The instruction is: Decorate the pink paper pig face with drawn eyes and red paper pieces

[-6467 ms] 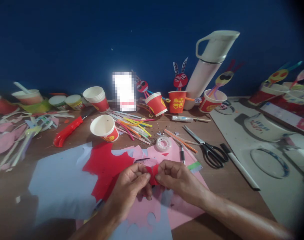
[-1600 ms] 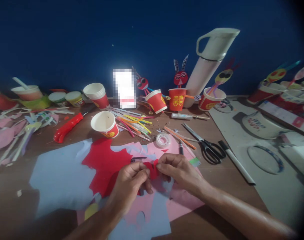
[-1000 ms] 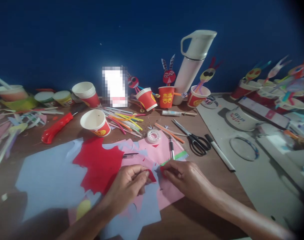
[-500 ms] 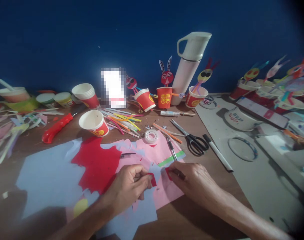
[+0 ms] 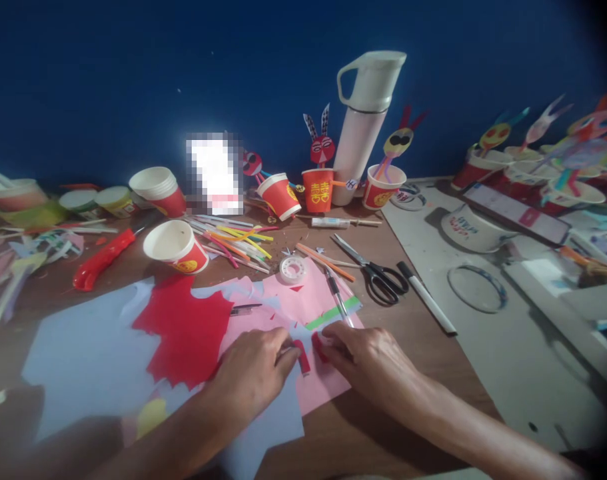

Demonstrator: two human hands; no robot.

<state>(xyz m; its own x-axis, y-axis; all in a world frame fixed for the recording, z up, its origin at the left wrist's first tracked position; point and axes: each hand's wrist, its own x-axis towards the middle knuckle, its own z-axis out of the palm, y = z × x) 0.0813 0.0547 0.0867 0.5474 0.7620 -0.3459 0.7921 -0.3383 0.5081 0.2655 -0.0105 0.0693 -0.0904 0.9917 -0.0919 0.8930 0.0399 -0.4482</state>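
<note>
My left hand (image 5: 260,363) is closed, its thumb and fingers pinching a small red paper piece (image 5: 302,358). Just to the right, my right hand (image 5: 363,353) pinches a second red paper piece (image 5: 320,348). The two pieces are close together but apart, low over pink paper (image 5: 328,387). Left of my hands a large red paper sheet (image 5: 186,333) with a jagged cut edge lies on pale blue paper (image 5: 90,353). A pen (image 5: 338,297) lies just beyond my right fingers, across a green strip (image 5: 333,313). A tape roll (image 5: 293,269) sits on the pink paper.
Black-handled scissors (image 5: 378,277) and a marker (image 5: 428,300) lie to the right. Behind are coloured straws (image 5: 238,243), an open paper cup (image 5: 178,247), a red-handled tool (image 5: 103,259) and a tall thermos (image 5: 366,127). Cup figures (image 5: 318,190) line the wall.
Both hands have come slightly closer together, each keeping its red paper piece. The left piece now stands more upright in view. The whole view has shifted a little, so things appear further left.
</note>
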